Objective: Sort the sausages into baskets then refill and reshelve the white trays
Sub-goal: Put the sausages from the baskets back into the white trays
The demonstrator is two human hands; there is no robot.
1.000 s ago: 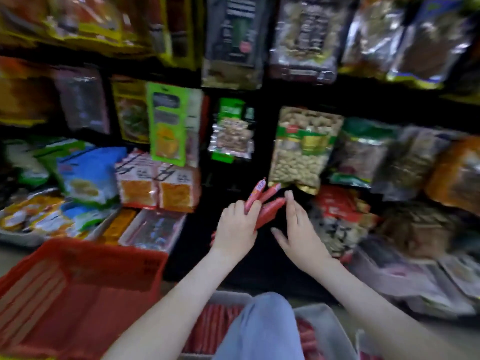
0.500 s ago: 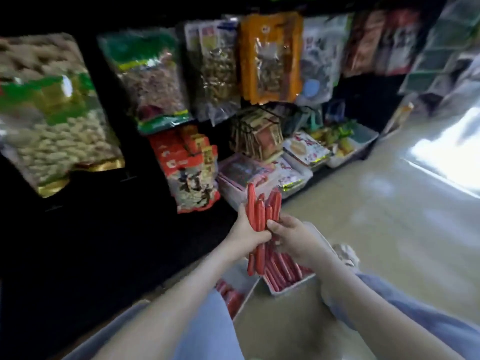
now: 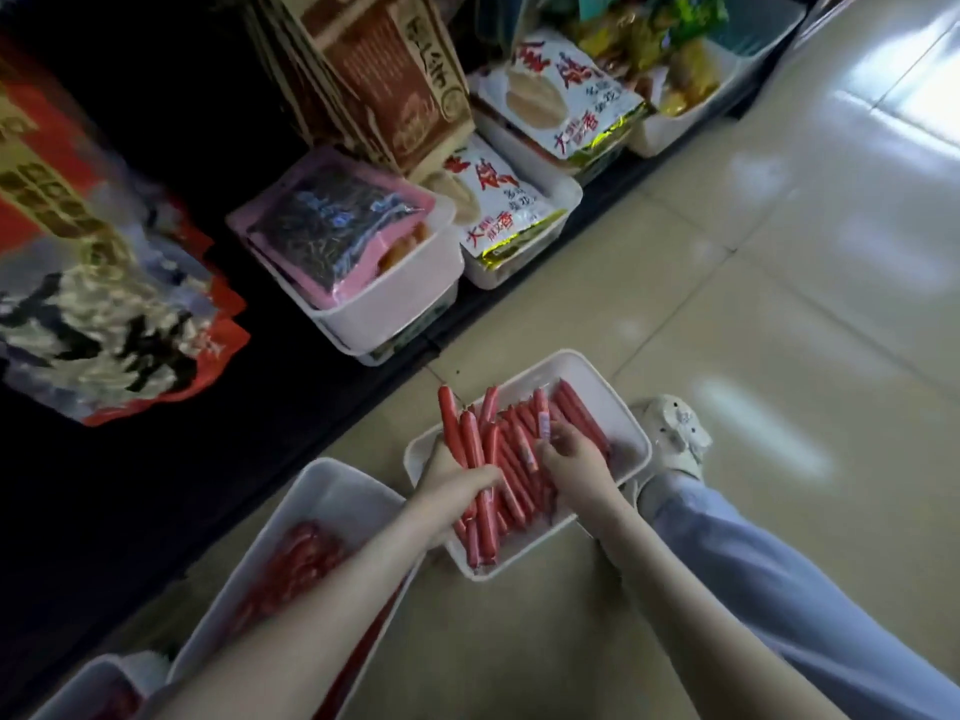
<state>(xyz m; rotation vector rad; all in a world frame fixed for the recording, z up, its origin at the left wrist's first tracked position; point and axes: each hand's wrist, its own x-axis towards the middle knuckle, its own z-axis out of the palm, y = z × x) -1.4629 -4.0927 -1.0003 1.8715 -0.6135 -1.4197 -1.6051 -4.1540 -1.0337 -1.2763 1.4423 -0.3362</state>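
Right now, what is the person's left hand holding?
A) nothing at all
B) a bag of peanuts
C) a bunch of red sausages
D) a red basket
C: the left hand grips a bunch of red sausages over the white tray on the floor.

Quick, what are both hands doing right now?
Left hand: grips a bunch of sausages.
Right hand: pinches one sausage over the white tray.

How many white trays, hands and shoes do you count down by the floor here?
White trays on the floor: 3
Hands on the sausages: 2 (left hand, right hand)
Shoe: 1
Total: 6
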